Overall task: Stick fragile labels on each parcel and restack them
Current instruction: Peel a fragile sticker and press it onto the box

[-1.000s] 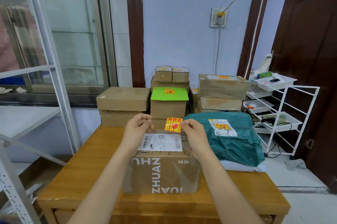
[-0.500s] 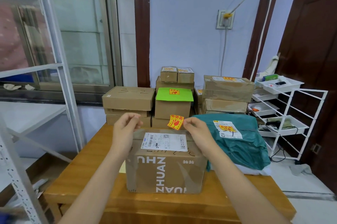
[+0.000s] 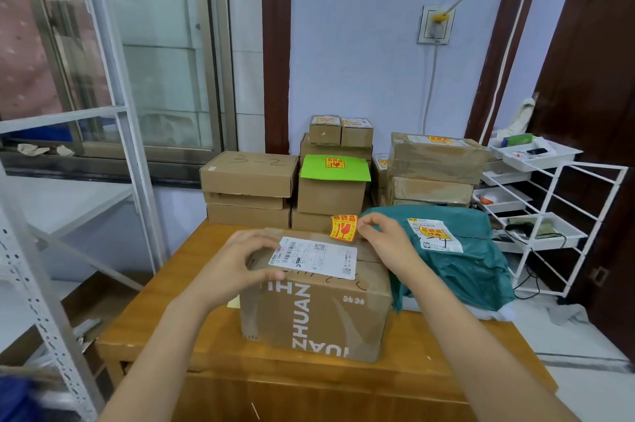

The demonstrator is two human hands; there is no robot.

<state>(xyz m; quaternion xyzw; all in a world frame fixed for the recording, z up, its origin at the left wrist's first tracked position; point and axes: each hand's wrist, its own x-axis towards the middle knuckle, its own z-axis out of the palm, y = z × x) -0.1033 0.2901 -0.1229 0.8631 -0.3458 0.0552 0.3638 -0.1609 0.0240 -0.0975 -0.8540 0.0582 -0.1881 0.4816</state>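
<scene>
R hand (image 3: 388, 246) pinches the fragile label (image 3: 343, 227) by its R edge, thumb + forefinger closed on it; rest of the fingers curled loosely behind. Label hangs just L of those fingertips, tilted, red/yellow face toward the camera, its lower edge at or just above the far top edge of the cardboard box (image 3: 316, 304) — can't tell if it's touching the box.

L hand (image 3: 240, 263) sits on the near-L top corner of the box, fingers curved over the top, thumb along the front edge, gripping the corner. White shipping label (image 3: 314, 257) lies flat on the box top, right beside the L fingertips, between the two hands. Fragile label is well apart from the L fingers, on the far side of the shipping label.

Box stands on the wooden table (image 3: 165, 329), printed side facing the camera, w/ lettering upside down. Just R of the R wrist: green poly mailer (image 3: 474, 270), w/ its own white label + fragile sticker, touching the box's R side. Beyond the fingers, at the far table edge: stacked parcels (image 3: 330, 194), several already carrying fragile stickers.
</scene>
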